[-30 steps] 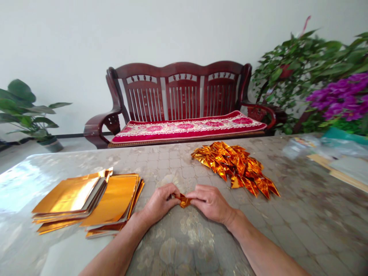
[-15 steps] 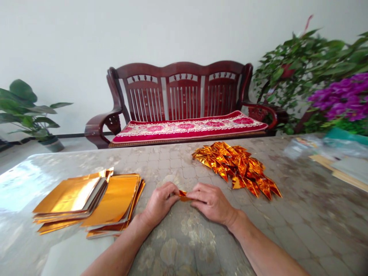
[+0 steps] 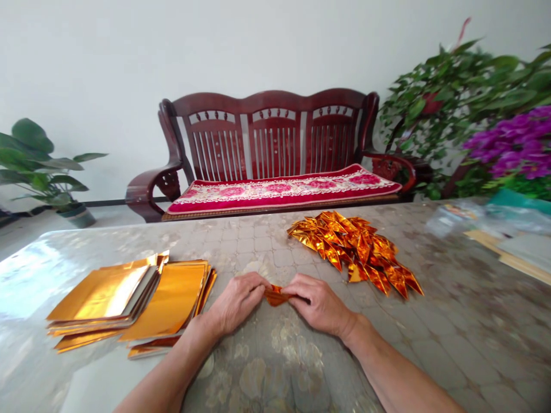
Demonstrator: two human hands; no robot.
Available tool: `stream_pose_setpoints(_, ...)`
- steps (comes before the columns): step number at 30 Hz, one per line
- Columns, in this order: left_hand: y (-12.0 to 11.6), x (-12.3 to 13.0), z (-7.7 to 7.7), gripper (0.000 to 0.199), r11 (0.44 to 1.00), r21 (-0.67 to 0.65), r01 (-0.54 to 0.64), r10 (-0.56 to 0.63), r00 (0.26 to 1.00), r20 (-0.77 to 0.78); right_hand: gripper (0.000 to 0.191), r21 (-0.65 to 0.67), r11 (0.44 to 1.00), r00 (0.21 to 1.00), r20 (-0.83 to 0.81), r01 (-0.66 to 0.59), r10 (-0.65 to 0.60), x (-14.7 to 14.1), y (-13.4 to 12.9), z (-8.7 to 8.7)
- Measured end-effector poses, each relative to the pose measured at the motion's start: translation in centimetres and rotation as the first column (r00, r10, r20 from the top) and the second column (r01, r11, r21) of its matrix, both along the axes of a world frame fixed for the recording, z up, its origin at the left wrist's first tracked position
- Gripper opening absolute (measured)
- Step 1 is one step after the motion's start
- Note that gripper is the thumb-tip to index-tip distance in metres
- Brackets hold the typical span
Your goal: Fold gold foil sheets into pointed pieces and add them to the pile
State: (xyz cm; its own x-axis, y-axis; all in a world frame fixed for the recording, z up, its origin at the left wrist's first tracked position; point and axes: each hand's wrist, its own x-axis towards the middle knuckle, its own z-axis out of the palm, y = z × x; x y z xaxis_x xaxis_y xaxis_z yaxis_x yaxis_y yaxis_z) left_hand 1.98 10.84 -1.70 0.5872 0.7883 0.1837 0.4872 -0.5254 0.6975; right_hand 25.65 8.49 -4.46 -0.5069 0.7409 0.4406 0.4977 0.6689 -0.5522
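1. I see L hand (image 3: pixel 239 303) & R hand (image 3: pixel 317 304) both pinching foil fold (image 3: pixel 275 296) between them, just over table (image 3: pixel 430 344).
2. Done: folded pile (image 3: pixel 355 252), R of hands.
3. Left: flat sheets (image 3: pixel 166 301), 2 stacks, L of hands.

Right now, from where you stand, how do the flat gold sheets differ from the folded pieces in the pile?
The flat gold sheets lie in two neat stacks at the left of the table, while the folded pieces form one loose heap further back, right of centre. The sheets are broad and rectangular; the pieces are small and pointed. Both are shiny gold-orange foil.
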Motion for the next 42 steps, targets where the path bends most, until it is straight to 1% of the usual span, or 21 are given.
stream_pose_setpoints(2,0.4,-0.5,0.2,0.035,0.998,-0.047,0.039,-0.040,0.999,-0.006,0.024,0.015,1.000,1.000,-0.013,0.007,-0.007,0.0,0.1,-0.1)
stream_pose_setpoints(4,0.7,-0.9,0.1,0.040,0.993,-0.096,0.064,-0.064,0.998,0.000,0.023,0.031,0.999,1.000,-0.027,0.013,-0.012,0.0,0.1,-0.1)
stream_pose_setpoints(6,0.9,-1.2,-0.3,0.038,0.987,-0.137,0.083,-0.081,0.997,0.019,0.023,0.041,0.999,0.999,-0.035,0.017,-0.016,0.0,0.2,-0.2)
stream_pose_setpoints(9,1.1,-1.3,-0.9,0.028,0.981,-0.167,0.103,-0.096,0.994,0.046,0.024,0.050,0.999,0.999,-0.028,0.020,-0.019,0.0,0.2,-0.2)
stream_pose_setpoints(11,1.1,-1.3,-1.1,0.023,0.986,-0.136,0.100,-0.097,0.995,0.033,0.025,0.054,0.998,1.000,-0.017,0.022,-0.021,0.0,0.2,-0.2)
stream_pose_setpoints(15,0.9,-1.0,-1.4,0.017,0.994,-0.011,0.104,-0.104,0.995,-0.009,0.027,0.050,0.999,1.000,0.005,0.009,-0.009,0.1,0.1,-0.1)
stream_pose_setpoints(20,0.4,-0.7,-1.7,0.017,0.994,0.062,0.088,-0.088,0.996,-0.002,0.022,0.028,1.000,0.998,0.063,0.015,-0.017,0.1,0.0,0.2)
stream_pose_setpoints(24,0.1,-0.6,-1.5,0.020,0.988,0.100,0.114,-0.113,0.993,-0.016,0.018,0.028,1.000,0.995,0.104,0.011,-0.013,0.1,0.0,0.2)
stream_pose_setpoints(27,-0.1,-0.5,-1.2,0.021,0.985,0.116,0.128,-0.127,0.992,-0.018,0.019,0.092,0.995,0.997,0.061,0.031,-0.037,0.1,0.0,0.3)
stream_pose_setpoints(31,-0.3,-0.2,-1.1,0.022,0.979,0.138,0.154,-0.152,0.988,-0.024,0.021,0.223,0.973,0.997,0.035,0.061,-0.070,0.1,-0.1,0.4)
stream_pose_setpoints(34,-0.5,-0.1,-1.4,0.021,0.980,0.164,0.108,-0.110,0.994,0.002,0.020,0.261,0.963,0.996,0.037,0.066,-0.078,0.1,-0.1,0.4)
stream_pose_setpoints(37,-0.5,0.1,-2.0,0.020,0.983,0.179,0.049,-0.061,0.996,0.060,0.019,0.236,0.970,0.997,0.034,0.064,-0.074,0.0,-0.1,0.3)
stream_pose_setpoints(42,-0.5,0.3,-2.6,0.020,0.982,0.181,0.055,-0.075,0.992,0.106,0.022,0.160,0.985,0.998,0.006,0.056,-0.057,0.0,-0.1,0.0)
